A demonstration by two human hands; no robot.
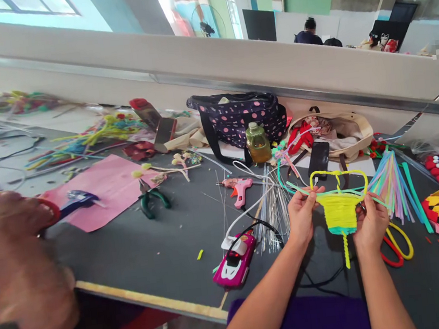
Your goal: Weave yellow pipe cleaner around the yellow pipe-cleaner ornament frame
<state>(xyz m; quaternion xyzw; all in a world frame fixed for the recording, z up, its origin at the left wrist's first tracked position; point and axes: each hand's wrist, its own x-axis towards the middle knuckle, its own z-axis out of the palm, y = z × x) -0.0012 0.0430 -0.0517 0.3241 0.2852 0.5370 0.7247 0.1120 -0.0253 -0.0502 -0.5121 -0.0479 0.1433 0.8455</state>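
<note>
Between my two hands hangs a yellow pipe-cleaner piece, a wound body with a teal band low down, a wide loop above and a twisted tail below. My left hand pinches its upper left corner, where teal pipe cleaners stick out past the fingers. On the opposite side my right hand is closed on the right edge, and a teal end pokes out there. Below my right hand lie scissors with red and yellow handles, partly behind the wrist.
A pink glue gun, a car-shaped power strip and wire stems lie left of my hands. Behind stand a bottle and a dark patterned bag. At left, a co-worker's hand holds a blue tool over pink paper.
</note>
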